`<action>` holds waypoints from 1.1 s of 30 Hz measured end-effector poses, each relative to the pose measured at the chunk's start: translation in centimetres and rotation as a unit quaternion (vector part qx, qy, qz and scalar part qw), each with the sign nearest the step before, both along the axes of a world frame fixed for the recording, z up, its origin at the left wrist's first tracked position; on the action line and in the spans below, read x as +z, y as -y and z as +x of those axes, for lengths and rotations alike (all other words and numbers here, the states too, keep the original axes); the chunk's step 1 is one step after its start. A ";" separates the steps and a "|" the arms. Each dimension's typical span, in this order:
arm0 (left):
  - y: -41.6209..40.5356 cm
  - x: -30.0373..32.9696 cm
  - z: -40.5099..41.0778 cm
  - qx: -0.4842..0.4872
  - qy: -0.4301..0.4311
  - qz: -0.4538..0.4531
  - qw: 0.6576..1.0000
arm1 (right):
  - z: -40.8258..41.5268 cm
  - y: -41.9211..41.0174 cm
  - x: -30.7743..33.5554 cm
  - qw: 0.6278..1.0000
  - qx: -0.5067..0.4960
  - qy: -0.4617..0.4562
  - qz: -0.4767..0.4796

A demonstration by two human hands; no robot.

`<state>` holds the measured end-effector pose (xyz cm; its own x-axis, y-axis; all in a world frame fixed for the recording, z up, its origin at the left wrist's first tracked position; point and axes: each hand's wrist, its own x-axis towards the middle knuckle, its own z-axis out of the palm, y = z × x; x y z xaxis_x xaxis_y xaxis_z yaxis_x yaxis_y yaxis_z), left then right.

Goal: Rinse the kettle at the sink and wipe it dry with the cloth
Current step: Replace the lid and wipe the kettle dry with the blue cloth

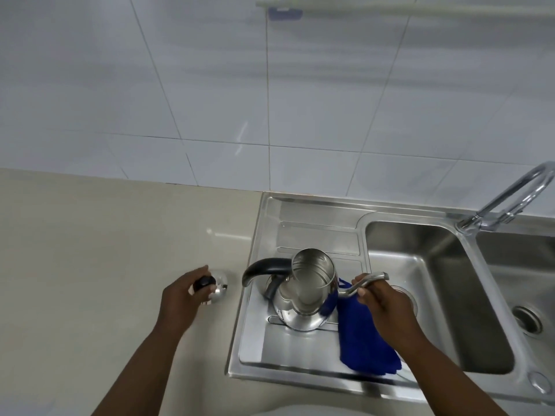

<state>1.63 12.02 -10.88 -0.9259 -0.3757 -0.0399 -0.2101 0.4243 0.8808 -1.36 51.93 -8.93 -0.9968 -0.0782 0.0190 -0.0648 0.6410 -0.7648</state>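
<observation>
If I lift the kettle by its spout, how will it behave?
The kettle is polished steel, so probably stiff but slippery if wet. Lidless, it looks hollow, likely light. The right hand has a grip on the thin spout, far off centre, so it may swing or tip.

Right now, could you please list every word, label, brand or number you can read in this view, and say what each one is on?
No text can be read anywhere in this view.
Kettle: a tiny dark mark low on the steel body, too small to read.
Blue fitting on the wall tiles at the top: blurred, no lettering readable.
Kettle lid, blue cloth, sink and tap: no visible markings.
</observation>
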 end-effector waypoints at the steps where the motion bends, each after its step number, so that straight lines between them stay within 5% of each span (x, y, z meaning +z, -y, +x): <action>1: -0.6 1.5 -0.6 -0.007 -0.017 0.001 1.000 | 0.0 -0.1 -0.1 1.000 0.000 0.000 -0.001; 8: -9.7 10.7 -3.7 -0.130 -0.103 0.068 0.984 | 0.1 -0.2 -0.1 0.999 -0.005 0.029 -0.017; 15: -16.5 10.5 -4.6 -0.200 -0.051 -0.023 0.978 | 0.2 0.0 0.3 0.999 -0.009 0.040 -0.007; 28: -16.9 10.7 -5.0 -0.256 -0.068 -0.172 0.949 | 0.2 0.0 0.4 0.999 -0.013 0.049 0.002; 33: -16.8 10.2 -4.6 -0.228 -0.055 -0.144 0.961 | 0.2 0.0 0.2 0.999 -0.016 0.049 0.001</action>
